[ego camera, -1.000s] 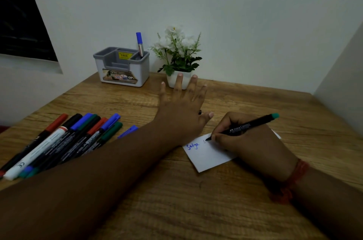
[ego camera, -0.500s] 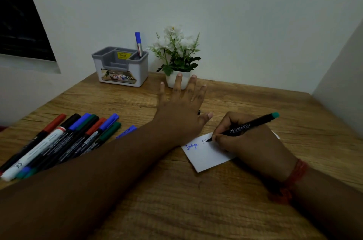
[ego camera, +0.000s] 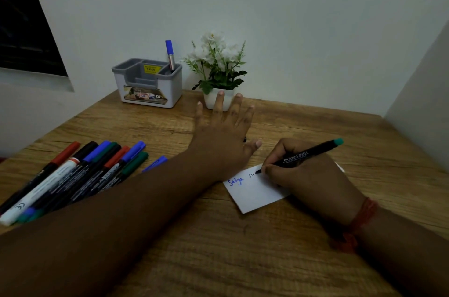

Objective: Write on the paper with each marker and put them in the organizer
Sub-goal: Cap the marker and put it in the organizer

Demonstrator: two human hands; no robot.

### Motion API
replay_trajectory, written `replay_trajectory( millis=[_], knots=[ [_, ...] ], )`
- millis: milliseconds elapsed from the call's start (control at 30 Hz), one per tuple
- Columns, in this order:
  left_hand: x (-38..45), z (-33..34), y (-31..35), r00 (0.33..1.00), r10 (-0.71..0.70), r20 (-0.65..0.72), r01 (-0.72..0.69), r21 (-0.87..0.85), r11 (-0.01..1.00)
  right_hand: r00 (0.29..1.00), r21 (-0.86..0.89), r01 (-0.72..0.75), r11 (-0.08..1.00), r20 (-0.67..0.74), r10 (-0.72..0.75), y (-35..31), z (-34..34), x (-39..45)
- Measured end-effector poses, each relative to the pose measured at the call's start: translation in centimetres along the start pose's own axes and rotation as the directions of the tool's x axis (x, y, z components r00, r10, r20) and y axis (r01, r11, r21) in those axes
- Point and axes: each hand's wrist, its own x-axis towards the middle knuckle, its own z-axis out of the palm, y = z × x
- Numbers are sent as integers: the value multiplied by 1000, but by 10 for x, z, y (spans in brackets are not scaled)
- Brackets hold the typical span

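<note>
The right hand (ego camera: 313,175) pinches a black marker (ego camera: 308,154) with a teal end cap and white lettering on its barrel, its tip touching the white paper (ego camera: 255,196). A blue word sits on the paper, with a darker one just beside the tip. The left hand (ego camera: 223,141) lies flat with fingers spread, its heel on the paper's left edge. Left of the paper lies a row of capped markers (ego camera: 73,175). Beyond the paper stands the grey organizer (ego camera: 148,83), a blue-capped marker (ego camera: 170,56) upright in it.

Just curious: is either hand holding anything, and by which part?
The right hand grips a teal-capped marker low on its barrel, near the tip. The left hand holds nothing; it lies flat by the paper.
</note>
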Motion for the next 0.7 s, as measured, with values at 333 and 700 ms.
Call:
replay_trajectory(
  millis=[333, 700],
  knots=[
    [1, 4, -2, 1000, 7, -23, -7, 18, 1000, 1000, 4, -19, 1000, -11, 19, 0, 0, 0],
    [1, 4, -1, 1000, 6, -7, -6, 10, 1000, 1000, -8, -13, 1000, -10, 13, 2, 0, 0]
  ],
)
